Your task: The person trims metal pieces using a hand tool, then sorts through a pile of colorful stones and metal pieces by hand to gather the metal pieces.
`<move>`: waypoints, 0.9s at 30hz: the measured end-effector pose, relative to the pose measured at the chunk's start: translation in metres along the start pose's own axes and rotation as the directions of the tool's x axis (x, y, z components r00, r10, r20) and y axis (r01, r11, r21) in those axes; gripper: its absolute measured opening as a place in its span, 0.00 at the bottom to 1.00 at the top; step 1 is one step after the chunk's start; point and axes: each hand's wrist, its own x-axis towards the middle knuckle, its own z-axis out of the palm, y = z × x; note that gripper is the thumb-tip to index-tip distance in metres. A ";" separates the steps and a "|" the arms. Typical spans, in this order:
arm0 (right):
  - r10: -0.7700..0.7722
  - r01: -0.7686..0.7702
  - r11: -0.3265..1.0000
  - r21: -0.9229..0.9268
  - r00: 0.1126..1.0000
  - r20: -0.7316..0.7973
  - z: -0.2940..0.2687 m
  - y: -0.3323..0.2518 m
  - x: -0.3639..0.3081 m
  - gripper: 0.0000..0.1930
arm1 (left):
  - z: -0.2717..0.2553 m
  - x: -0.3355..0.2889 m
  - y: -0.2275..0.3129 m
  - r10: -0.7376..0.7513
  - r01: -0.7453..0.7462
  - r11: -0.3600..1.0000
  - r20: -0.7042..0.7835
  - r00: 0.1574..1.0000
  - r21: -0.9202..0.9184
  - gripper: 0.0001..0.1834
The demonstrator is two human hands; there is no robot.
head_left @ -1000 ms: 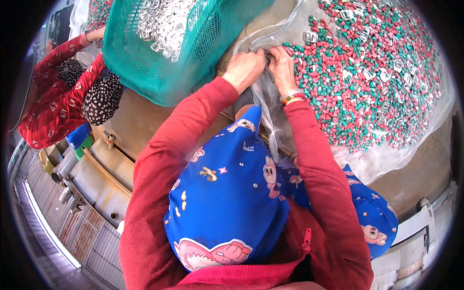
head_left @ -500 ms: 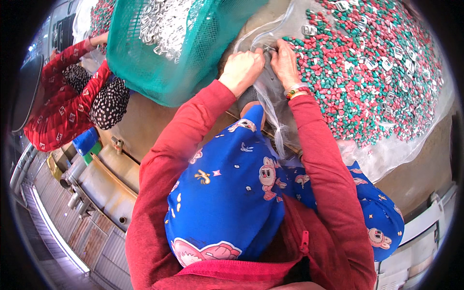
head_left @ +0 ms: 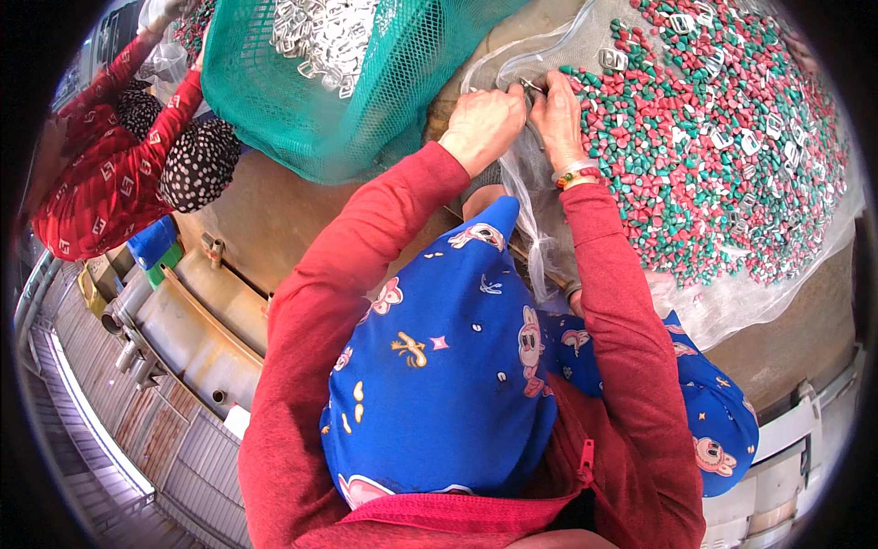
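My left hand (head_left: pixel 485 128) is closed, with its back toward me, above the edge of a white mesh cloth (head_left: pixel 540 215). Beside it, my right hand (head_left: pixel 557 119) has its fingers bent in a pinch. A small shiny metal piece (head_left: pixel 530 84) shows between the fingertips of both hands; its exact shape is too small to make out. Right of my right hand, a wide heap of small red, green and white cone-like pieces (head_left: pixel 677 183) lies on the cloth. Pale buckle-shaped frames (head_left: pixel 751 142) are scattered among them.
At upper left stands a green basket covered with green netting (head_left: pixel 247 110), holding many silvery buckle-shaped pieces (head_left: pixel 322 37). A co-worker in a red patterned top (head_left: pixel 110 192) is at far left. Metal tanks with pipe stubs (head_left: pixel 197 329) are at lower left. Blue printed fabric (head_left: pixel 439 366) covers my lap.
My hands have shifted slightly to the right in view and stay close together with fingers bent. The basket and heap also appear shifted. The co-worker's arm reaches farther up.
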 end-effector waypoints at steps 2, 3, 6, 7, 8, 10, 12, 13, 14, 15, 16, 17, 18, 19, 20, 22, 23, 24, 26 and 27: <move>-0.033 0.033 0.999 -0.023 0.999 -0.017 0.002 0.004 -0.001 0.09 | 0.002 0.002 0.004 -0.001 0.001 1.000 0.001 1.000 0.014 0.10; -0.032 0.032 0.999 -0.023 0.999 -0.019 0.003 0.005 -0.002 0.09 | 0.004 0.003 0.004 -0.019 0.019 1.000 0.010 1.000 0.015 0.10; -0.068 0.066 0.995 -0.074 0.997 -0.029 0.004 0.004 -0.005 0.11 | 0.015 0.004 0.003 -0.072 0.072 0.997 0.051 0.996 0.005 0.10; -0.148 0.148 0.988 -0.039 0.989 0.012 0.002 0.002 -0.007 0.11 | 0.019 0.002 0.002 -0.106 0.107 0.994 0.082 0.991 -0.007 0.10; -0.229 0.229 0.973 -0.001 0.972 0.049 0.001 0.001 -0.009 0.12 | 0.022 0.003 0.000 -0.114 0.115 0.993 0.083 0.990 -0.001 0.10; -0.166 0.165 0.986 0.022 0.982 0.085 0.000 0.002 -0.004 0.13 | 0.025 0.010 0.002 -0.161 0.164 0.986 0.074 0.984 -0.035 0.11; -0.135 0.133 0.990 0.050 0.990 0.033 0.000 0.013 -0.005 0.12 | 0.032 0.012 0.002 -0.155 0.158 0.986 0.069 0.986 -0.050 0.11; -0.100 0.098 0.993 0.062 0.994 0.040 0.001 0.015 -0.004 0.11 | 0.035 0.009 0.001 -0.144 0.149 0.987 0.074 0.987 -0.064 0.12; -0.064 0.060 0.996 0.072 0.997 0.046 0.002 0.016 -0.002 0.10 | 0.037 0.008 -0.002 -0.130 0.136 0.988 0.079 0.988 -0.080 0.13; 0.004 -0.005 0.999 0.040 0.999 0.032 0.000 0.011 0.002 0.10 | 0.034 0.005 -0.003 -0.171 0.176 0.983 0.092 0.981 -0.050 0.13; 0.013 -0.013 1.000 0.011 0.999 -0.037 -0.005 0.014 0.006 0.10 | 0.013 0.000 0.005 -0.187 0.197 0.970 0.078 0.979 -0.145 0.14; 0.143 -0.143 0.981 0.133 0.990 0.004 -0.011 -0.007 0.007 0.11 | -0.004 -0.012 0.005 -0.227 0.227 0.964 0.017 0.974 -0.138 0.14; 0.244 -0.249 0.936 0.248 0.969 0.050 -0.026 -0.024 0.015 0.13 | -0.016 -0.014 0.007 -0.265 0.254 0.958 -0.068 0.962 -0.131 0.14; 0.311 -0.344 0.818 0.461 0.939 0.149 -0.032 -0.022 0.012 0.14 | -0.018 -0.018 0.010 -0.257 0.246 0.960 -0.077 0.963 -0.131 0.14; 0.343 -0.429 0.644 0.634 0.902 0.261 -0.039 -0.018 0.009 0.15 | -0.015 -0.022 0.012 -0.285 0.266 0.953 -0.134 0.949 -0.145 0.14; 0.327 -0.479 0.429 0.766 0.873 0.363 -0.052 -0.019 0.007 0.16 | -0.007 -0.024 0.003 -0.359 0.333 0.928 -0.159 0.920 -0.169 0.14; 0.311 -0.485 0.357 0.798 0.867 0.388 -0.057 -0.020 0.007 0.16 | 0.001 -0.026 -0.005 -0.378 0.351 0.919 -0.152 0.913 -0.181 0.13; 0.301 -0.496 0.284 0.820 0.859 0.415 -0.061 -0.020 0.006 0.16 | 0.010 -0.027 -0.014 -0.396 0.366 0.909 -0.135 0.908 -0.200 0.12; 0.257 -0.481 0.253 0.840 0.870 0.421 -0.069 -0.022 0.004 0.17 | 0.017 -0.030 -0.029 -0.431 0.404 0.886 -0.085 0.898 -0.226 0.14; 0.235 -0.500 0.184 0.846 0.858 0.456 -0.074 -0.028 0.005 0.15 | 0.018 -0.031 -0.033 -0.469 0.451 0.859 -0.020 0.883 -0.242 0.18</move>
